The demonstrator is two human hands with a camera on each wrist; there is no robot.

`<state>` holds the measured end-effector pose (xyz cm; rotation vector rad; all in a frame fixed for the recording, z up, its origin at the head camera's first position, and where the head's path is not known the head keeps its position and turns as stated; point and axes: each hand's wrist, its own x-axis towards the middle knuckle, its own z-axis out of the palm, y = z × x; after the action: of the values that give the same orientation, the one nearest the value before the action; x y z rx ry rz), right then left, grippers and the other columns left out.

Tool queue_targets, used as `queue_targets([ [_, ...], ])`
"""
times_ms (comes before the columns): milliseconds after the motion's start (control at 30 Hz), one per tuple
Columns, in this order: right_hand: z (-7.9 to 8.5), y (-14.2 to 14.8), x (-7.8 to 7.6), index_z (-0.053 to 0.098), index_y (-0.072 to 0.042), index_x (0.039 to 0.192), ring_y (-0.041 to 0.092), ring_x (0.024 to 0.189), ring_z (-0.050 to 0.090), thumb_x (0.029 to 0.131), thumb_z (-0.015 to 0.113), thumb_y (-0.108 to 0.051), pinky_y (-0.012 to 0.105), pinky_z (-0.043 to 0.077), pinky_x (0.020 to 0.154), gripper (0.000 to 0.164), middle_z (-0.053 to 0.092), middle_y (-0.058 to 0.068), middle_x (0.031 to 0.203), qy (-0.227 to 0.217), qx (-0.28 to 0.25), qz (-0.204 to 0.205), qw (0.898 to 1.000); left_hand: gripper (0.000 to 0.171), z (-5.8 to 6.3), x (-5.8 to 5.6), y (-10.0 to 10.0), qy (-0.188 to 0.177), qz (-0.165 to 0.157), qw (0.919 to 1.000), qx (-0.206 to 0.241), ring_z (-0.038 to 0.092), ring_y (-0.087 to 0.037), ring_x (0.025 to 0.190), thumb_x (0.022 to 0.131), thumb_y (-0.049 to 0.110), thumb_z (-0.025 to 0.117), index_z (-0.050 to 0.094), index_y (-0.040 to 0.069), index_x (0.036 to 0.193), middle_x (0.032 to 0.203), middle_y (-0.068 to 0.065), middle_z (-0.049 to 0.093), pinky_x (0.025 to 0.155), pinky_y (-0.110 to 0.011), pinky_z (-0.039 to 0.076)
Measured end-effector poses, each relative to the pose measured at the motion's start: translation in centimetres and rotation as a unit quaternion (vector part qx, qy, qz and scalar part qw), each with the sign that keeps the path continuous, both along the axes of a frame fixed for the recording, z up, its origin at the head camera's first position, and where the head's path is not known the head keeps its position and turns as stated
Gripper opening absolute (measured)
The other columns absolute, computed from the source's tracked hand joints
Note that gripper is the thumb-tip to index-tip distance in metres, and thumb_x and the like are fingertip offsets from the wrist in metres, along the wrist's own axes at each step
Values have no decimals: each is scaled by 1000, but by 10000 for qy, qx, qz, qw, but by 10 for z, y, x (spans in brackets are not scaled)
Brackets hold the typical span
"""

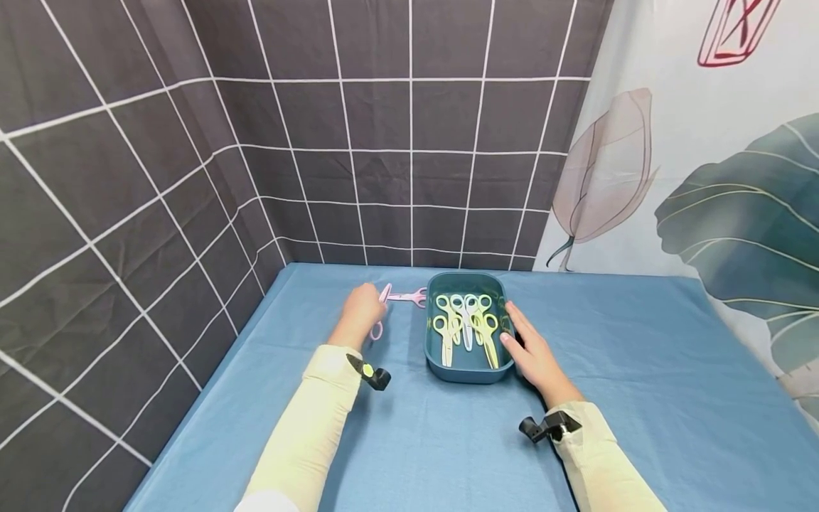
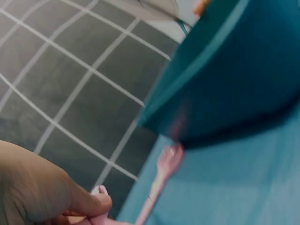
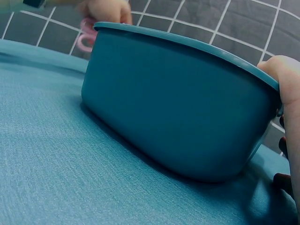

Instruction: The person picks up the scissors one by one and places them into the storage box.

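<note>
My left hand (image 1: pixel 362 311) pinches a pair of pink scissors (image 1: pixel 377 331) above the table; its finger loops show below the hand in the right wrist view. A second pair of pink scissors (image 1: pixel 406 296) lies just beside it, loops toward a teal bin (image 1: pixel 470 377). Inside the bin several yellow-green scissors (image 1: pixel 489 340) and a light-blue pair (image 1: pixel 468 323) lie in rows. My right hand (image 1: pixel 532 355) rests against the bin's right side, its fingers extended along the outside and its thumb at the rim. In the right wrist view, the bin's wall (image 3: pixel 173 103) hides its contents.
A blue cloth (image 1: pixel 640 355) covers the table. Dark grey curtain with white grid lines (image 1: pixel 377 178) hangs behind and to the left. At the right, a white leaf-patterned curtain (image 1: pixel 672 242) hangs along the edge. Black camera mounts (image 1: pixel 552 425) sit on both wrists.
</note>
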<state>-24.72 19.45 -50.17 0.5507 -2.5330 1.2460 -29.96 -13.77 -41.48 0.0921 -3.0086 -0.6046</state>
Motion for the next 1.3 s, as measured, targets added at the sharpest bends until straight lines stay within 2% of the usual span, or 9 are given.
queue_targets([
  [167, 1, 1, 0, 26, -14, 146, 31, 135, 20, 94, 50, -26, 56, 21, 103, 59, 21, 4, 150, -13, 15, 4, 10000, 14, 21, 6, 20, 408, -305, 9932, 1043, 58, -21, 67, 77, 15, 70, 61, 6, 84, 72, -4, 61, 61, -32, 47],
  [400, 2, 1, 1, 25, -15, 146, 32, 135, 20, 93, 51, -22, 57, 21, 103, 59, 21, 8, 150, -58, 22, -5, 10000, 25, 37, 14, 54, 711, -709, 9665, 2362, 60, -15, 64, 79, 12, 71, 58, 3, 98, 78, -5, 63, 57, -26, 51],
  [500, 2, 0, 2, 26, -14, 146, 33, 135, 21, 93, 51, -22, 56, 21, 103, 59, 21, 7, 150, -42, 21, -12, 10000, 25, 38, 14, 67, 661, -831, 9596, 2605, 61, -14, 65, 80, 12, 70, 58, 4, 100, 79, -5, 64, 59, -25, 51],
  [633, 2, 0, 2, 26, -13, 146, 33, 135, 21, 93, 50, -27, 56, 21, 103, 59, 22, 8, 150, -40, 41, 0, 10000, 23, 35, 14, 82, 614, -970, 9588, 2599, 60, -14, 70, 82, 13, 68, 59, 3, 102, 83, -6, 65, 62, -23, 49],
  [833, 2, 1, 1, 26, -14, 146, 32, 135, 20, 93, 50, -25, 56, 20, 103, 59, 21, 6, 150, -70, 31, -13, 10000, 25, 27, 13, 101, 425, -1204, 9525, 2766, 60, -13, 63, 85, 9, 62, 56, 1, 108, 82, -7, 65, 54, -21, 50],
  [933, 1, 2, 1, 26, -15, 146, 32, 135, 21, 93, 51, -24, 57, 21, 103, 59, 21, 6, 150, -52, 51, -42, 10000, 27, 20, 12, 109, 250, -1179, 9573, 2629, 58, -12, 61, 86, 9, 60, 55, 3, 113, 81, -5, 64, 52, -20, 48],
  [1033, 0, 2, 0, 26, -16, 146, 32, 135, 21, 94, 50, -26, 57, 21, 102, 59, 22, 8, 150, -38, 82, -33, 10000, 29, 12, 11, 116, 92, -971, 9688, 2280, 58, -12, 64, 87, 11, 59, 54, 6, 116, 81, -3, 62, 53, -21, 48],
  [1167, 1, 1, 1, 25, -16, 146, 30, 135, 20, 94, 50, -26, 57, 21, 103, 59, 22, 9, 150, -47, 83, -15, 10000, 32, 2, 8, 124, 44, -707, 9843, 1619, 58, -16, 76, 88, 11, 56, 52, 8, 119, 89, -5, 63, 65, -27, 49],
  [1300, 1, 0, 1, 26, -15, 146, 30, 135, 21, 94, 50, -27, 56, 21, 103, 59, 22, 8, 150, -50, 66, -29, 10000, 32, -6, 7, 128, 89, -556, 9940, 937, 60, -22, 84, 85, 8, 56, 51, 4, 116, 94, -11, 63, 73, -34, 49],
])
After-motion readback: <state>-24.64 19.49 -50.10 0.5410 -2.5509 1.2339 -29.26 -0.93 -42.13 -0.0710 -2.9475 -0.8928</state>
